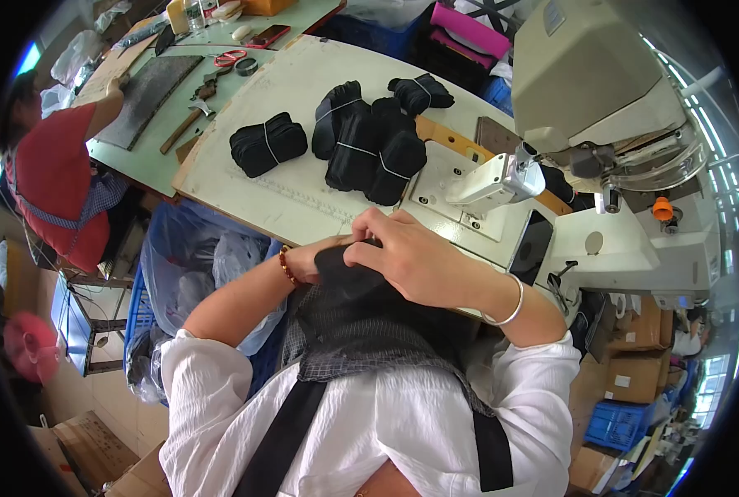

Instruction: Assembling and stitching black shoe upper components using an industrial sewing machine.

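At the table's near edge, my right hand (415,258) is closed, its thumb and fingers pinching a piece of black fabric (342,275). Mostly behind that fabric is my left hand (310,258), which grips it from the left side; its fingers are largely hidden. Just beyond my hands, several bundles of folded black fabric (357,153) lie close together, bound with thin white bands. One more black bundle (268,145) lies apart to the left, and a smaller black bundle (422,93) sits farther back.
A sewing machine (601,83) stands at the right, its metal arm (498,178) reaching over the white table (220,170). A dark phone (533,244) lies beside it. Scissors (230,58) and a hammer (185,126) rest on the green table, where another person (63,182) works. Plastic bags (195,257) fill a blue crate.
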A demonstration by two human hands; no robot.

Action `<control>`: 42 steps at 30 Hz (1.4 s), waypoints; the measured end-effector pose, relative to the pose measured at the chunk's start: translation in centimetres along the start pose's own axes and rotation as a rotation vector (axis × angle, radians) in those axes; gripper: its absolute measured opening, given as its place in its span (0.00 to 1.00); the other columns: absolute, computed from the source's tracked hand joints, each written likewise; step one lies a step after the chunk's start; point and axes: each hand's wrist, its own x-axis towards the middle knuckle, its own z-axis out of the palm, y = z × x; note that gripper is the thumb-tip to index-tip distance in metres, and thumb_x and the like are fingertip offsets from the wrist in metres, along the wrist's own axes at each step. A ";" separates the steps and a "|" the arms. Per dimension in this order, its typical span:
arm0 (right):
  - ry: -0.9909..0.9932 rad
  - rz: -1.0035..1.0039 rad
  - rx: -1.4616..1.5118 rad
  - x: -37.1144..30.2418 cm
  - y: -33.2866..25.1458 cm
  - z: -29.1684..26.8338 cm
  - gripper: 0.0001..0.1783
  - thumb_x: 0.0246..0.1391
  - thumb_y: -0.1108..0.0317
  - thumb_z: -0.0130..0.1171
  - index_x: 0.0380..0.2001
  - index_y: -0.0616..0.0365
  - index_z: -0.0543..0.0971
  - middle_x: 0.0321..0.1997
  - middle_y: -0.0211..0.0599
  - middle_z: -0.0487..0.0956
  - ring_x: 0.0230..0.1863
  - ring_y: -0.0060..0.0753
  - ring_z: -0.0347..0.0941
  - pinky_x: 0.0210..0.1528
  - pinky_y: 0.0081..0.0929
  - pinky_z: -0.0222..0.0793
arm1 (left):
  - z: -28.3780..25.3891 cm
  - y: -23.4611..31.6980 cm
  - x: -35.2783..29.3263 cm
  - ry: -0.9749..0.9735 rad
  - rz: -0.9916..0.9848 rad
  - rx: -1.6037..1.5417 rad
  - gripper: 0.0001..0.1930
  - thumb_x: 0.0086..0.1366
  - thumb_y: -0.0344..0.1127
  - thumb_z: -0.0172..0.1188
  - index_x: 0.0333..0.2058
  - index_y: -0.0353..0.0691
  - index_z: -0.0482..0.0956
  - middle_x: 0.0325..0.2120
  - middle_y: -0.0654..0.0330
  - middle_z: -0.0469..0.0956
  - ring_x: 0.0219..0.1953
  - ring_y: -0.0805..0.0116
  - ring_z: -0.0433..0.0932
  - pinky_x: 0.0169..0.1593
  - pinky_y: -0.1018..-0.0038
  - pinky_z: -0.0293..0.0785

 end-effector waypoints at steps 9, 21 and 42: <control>0.149 0.225 0.043 -2.9 2.6 1.0 0.18 0.51 0.81 0.56 0.45 0.55 0.77 0.49 0.40 0.69 0.47 0.45 0.70 0.54 0.35 0.64 | -0.5 6.4 4.9 0.081 -0.025 0.728 0.22 0.74 0.47 0.54 0.51 0.31 0.78 0.43 0.60 0.81 0.46 0.75 0.77 0.50 0.76 0.73; 0.590 0.411 -0.423 -9.2 2.7 9.1 0.37 0.39 0.75 0.70 0.58 0.51 0.75 0.56 0.40 0.69 0.50 0.38 0.67 0.56 0.40 0.59 | 5.5 5.0 7.5 0.202 0.266 2.088 0.35 0.57 0.62 0.63 0.53 0.38 0.75 0.36 0.57 0.76 0.41 0.56 0.79 0.45 0.63 0.77; 0.201 0.438 -0.455 -9.3 3.1 7.3 0.54 0.41 0.60 0.75 0.70 0.57 0.59 0.76 0.51 0.55 0.76 0.50 0.52 0.74 0.59 0.44 | 7.7 4.2 6.7 0.262 -0.078 2.071 0.44 0.46 0.43 0.77 0.58 0.29 0.66 0.51 0.49 0.70 0.54 0.50 0.71 0.54 0.60 0.73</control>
